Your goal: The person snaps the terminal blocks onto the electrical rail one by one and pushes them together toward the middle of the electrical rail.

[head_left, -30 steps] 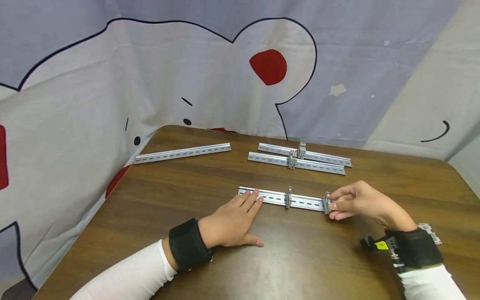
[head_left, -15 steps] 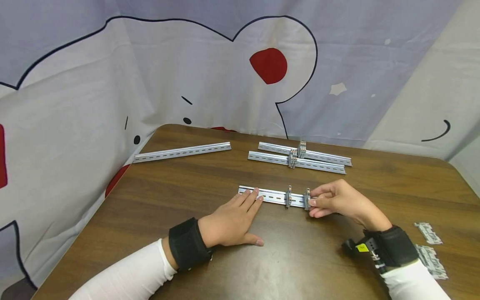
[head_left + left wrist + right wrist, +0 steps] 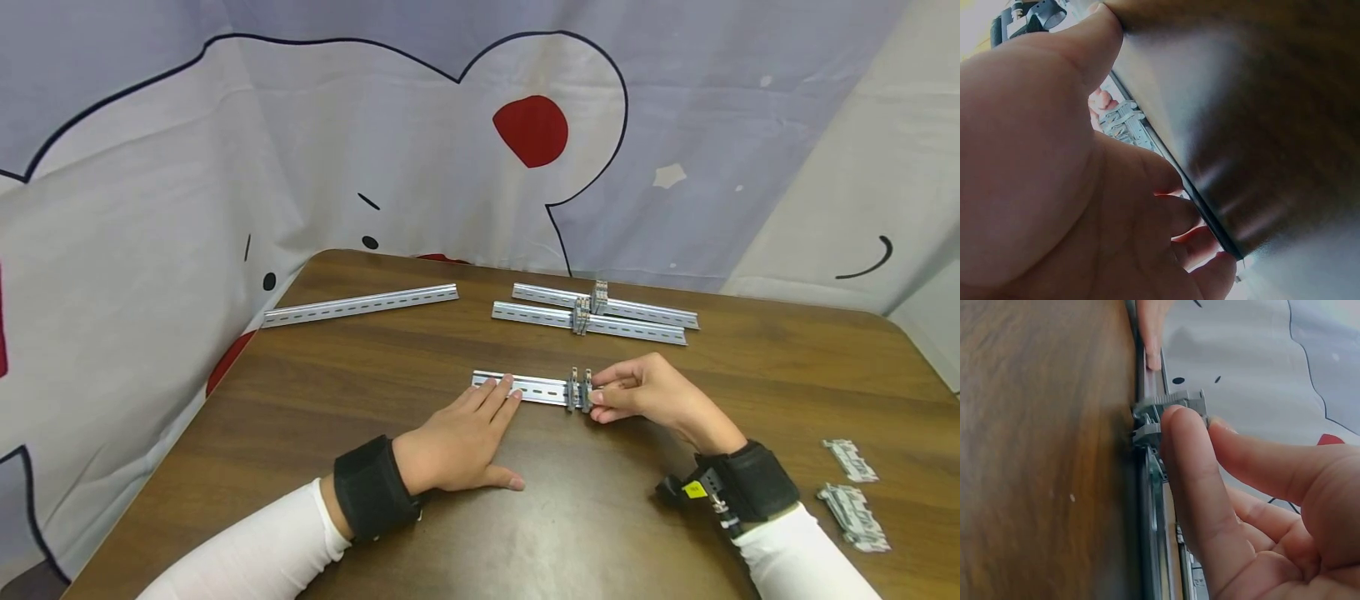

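Observation:
A slotted metal DIN rail [image 3: 540, 390] lies on the table in front of me, with two thin grey terminal blocks across it. My left hand [image 3: 457, 446] rests flat over the rail's left end, fingers straight, thumb spread on the wood. With thumb and fingertips, my right hand [image 3: 656, 396] pinches the right-hand terminal block [image 3: 587, 390] from its right side. A narrow gap separates it from the other terminal block [image 3: 572, 390] in the head view. The right wrist view shows both blocks close together at my fingertips [image 3: 1179, 419]. My right fingers cover part of the rail's right portion.
Two DIN rails [image 3: 517, 312] bearing grouped terminal blocks [image 3: 581, 317] lie farther back. A bare DIN rail [image 3: 360, 307] lies at the back left, reaching the table's edge. Loose terminal blocks [image 3: 855, 517] lie at the right. A printed curtain [image 3: 375, 150] hangs behind the table [image 3: 360, 383].
My right hand has slid the right-hand terminal block leftward along the rail, closing most of the gap to the other block. My left hand has stayed on the rail.

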